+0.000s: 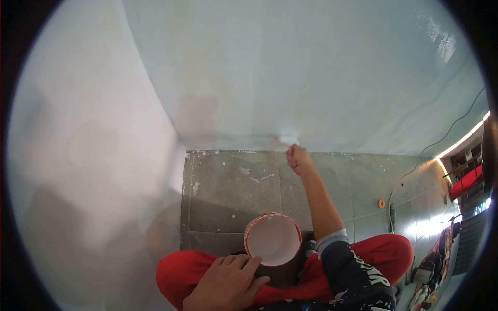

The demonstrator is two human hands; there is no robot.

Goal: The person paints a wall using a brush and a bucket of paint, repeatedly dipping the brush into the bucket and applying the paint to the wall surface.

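My right hand (299, 159) is closed round a brush (289, 141), whose pale head is against the bottom of the grey-white wall (238, 78), just above the floor. The brush's handle is mostly hidden in the fist. A round bucket (273, 240) with a red-stained rim stands on the floor between my red-trousered legs, with white material inside. My left hand (228, 280) rests palm down on my knee, its fingers spread and its fingertips by the left edge of the bucket.
A white wall (93, 129) meets the front wall at the left. The tiled floor (233, 181) has white spots. At the right are an orange roll (382, 203), a cable (406, 176) and a red item (467, 182) among other things.
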